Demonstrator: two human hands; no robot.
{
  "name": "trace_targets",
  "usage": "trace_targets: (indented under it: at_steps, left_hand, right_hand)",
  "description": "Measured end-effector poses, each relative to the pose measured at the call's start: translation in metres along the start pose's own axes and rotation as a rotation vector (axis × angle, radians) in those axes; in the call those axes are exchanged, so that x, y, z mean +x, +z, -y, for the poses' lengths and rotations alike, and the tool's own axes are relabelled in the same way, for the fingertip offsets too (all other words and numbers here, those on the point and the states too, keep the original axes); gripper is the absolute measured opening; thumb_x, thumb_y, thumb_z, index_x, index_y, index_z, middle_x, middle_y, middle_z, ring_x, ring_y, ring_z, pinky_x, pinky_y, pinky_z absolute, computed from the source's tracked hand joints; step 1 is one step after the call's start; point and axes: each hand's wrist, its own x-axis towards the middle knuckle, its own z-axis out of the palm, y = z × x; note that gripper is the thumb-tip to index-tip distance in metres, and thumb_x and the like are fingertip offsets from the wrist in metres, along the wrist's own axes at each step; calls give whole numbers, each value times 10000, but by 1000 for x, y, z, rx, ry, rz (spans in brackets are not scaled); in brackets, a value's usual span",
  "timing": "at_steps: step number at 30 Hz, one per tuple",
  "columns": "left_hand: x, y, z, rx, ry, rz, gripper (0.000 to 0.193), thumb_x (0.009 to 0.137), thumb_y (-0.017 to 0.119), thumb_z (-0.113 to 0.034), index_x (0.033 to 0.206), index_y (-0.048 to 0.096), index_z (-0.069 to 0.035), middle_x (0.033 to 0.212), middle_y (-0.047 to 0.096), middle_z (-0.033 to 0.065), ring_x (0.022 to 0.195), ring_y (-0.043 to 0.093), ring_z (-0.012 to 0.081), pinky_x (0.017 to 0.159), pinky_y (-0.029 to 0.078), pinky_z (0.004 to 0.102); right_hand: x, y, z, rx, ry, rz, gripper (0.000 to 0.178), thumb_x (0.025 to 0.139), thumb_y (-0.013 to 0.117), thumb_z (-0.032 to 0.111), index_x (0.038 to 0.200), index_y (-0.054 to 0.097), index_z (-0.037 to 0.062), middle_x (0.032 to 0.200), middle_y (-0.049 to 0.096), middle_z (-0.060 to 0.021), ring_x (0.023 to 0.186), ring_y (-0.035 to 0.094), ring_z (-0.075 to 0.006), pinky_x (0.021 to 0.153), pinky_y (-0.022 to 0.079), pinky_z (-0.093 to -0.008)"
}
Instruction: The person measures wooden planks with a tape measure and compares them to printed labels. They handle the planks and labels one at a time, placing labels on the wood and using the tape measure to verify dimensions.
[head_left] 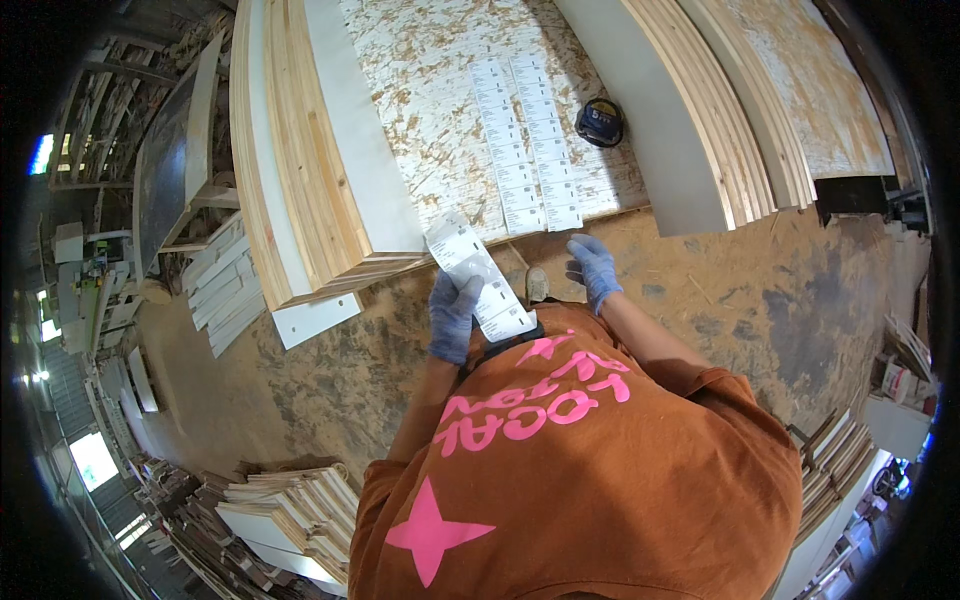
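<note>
My left hand [455, 312], in a blue-grey glove, is closed on a strip of white printed labels [478, 270]. The strip slants from the table edge down toward my waist. My right hand [594, 270], gloved alike, is held apart from it near the table's front edge, fingers somewhat spread and nothing seen in them. Ahead, two long label strips [515, 150] lie side by side on the scuffed white tabletop [420, 110]. A dark tape measure [600, 122] sits just right of them.
Stacked wooden panels with white faces stand on the table, one stack [310, 170] at left and another [690, 110] at right. White boards [225, 285] lean at the far left. More stacked boards [290, 520] are behind at lower left. The floor [700, 290] is brown and stained.
</note>
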Motion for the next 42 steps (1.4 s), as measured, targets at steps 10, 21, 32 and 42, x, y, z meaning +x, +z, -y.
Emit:
trace_targets:
  at_steps: [10,21,32,42]
  left_hand:
    - [-2,4,1,-50,-2,-11,267,861,610,-59,1121,550,-49,1004,593,-7,887,551,84,781,470,239]
    - [-2,3,-6,98,27,8,281,848,632,-82,1117,559,-43,987,600,2,868,557,83,753,474,233]
    - [-3,5,-9,59,21,16,263,849,633,-82,1100,561,-49,977,600,0,852,557,80,742,475,229]
    - [-2,2,-4,66,25,8,307,854,639,-105,1133,523,-53,1003,589,9,872,549,86,751,476,239]
  right_hand:
    - [18,7,3,197,155,-70,340,843,643,268,1141,544,136,918,584,-44,741,561,-181,625,497,-343]
    - [36,4,-3,265,174,-38,146,870,600,206,998,572,143,819,600,-5,656,551,-145,582,497,-344]
    - [31,6,4,261,168,-43,94,883,580,195,963,573,147,801,610,15,644,550,-124,589,500,-336]
    - [33,3,3,274,153,-66,151,879,584,191,1011,575,118,835,610,-16,682,559,-161,608,504,-347]
